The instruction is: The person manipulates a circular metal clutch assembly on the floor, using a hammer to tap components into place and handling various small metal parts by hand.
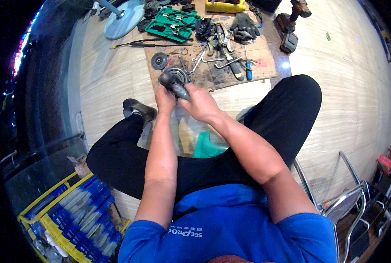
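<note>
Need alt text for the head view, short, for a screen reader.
Seen from above, a seated person's left hand and right hand grip a dark grey metal part over a sheet of cardboard on the floor. Wrenches, a blue-handled screwdriver, black gloves and a green tool case lie beyond it.

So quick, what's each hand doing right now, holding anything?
Left hand: closed on the dark metal part, gripping its lower left side.
Right hand: closed on the same part, gripping its tapered end.
</note>
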The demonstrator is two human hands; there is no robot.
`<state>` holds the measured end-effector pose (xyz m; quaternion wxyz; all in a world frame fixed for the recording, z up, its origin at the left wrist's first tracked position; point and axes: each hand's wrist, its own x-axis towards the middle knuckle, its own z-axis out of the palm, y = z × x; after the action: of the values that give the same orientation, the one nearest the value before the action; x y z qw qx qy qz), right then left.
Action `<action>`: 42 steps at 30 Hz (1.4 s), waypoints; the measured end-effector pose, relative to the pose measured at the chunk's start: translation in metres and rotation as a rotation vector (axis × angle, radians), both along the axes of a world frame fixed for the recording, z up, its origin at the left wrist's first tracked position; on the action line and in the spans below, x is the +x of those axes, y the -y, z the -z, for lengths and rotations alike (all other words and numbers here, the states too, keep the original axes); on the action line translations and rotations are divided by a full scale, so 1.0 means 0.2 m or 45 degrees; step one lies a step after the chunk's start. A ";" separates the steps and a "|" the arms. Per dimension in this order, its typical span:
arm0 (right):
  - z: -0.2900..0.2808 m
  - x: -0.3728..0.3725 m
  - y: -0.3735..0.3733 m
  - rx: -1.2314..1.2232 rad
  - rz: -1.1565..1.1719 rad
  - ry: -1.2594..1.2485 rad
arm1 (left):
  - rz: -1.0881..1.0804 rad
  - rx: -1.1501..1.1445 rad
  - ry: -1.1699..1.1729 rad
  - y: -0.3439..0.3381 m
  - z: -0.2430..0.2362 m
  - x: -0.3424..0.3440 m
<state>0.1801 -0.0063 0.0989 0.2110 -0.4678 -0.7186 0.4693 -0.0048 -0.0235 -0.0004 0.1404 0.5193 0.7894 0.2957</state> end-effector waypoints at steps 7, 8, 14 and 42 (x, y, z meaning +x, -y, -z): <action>-0.16 0.17 -0.12 0.214 0.315 -0.251 | -0.300 0.276 1.227 -0.07 -0.17 -0.06; -0.17 0.20 -0.14 0.124 0.353 -0.280 | -0.312 0.279 1.277 -0.07 -0.21 -0.06; -0.14 0.29 -0.19 -0.009 0.534 -0.392 | -0.281 0.217 1.439 -0.03 -0.26 -0.07; -0.14 0.27 -0.15 0.176 0.466 -0.382 | -0.106 0.189 0.564 -0.05 0.04 -0.04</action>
<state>0.2331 0.0229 0.1274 0.4283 -0.4996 -0.6129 0.4373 -0.0132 -0.0141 -0.0087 0.2594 0.4176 0.7360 0.4654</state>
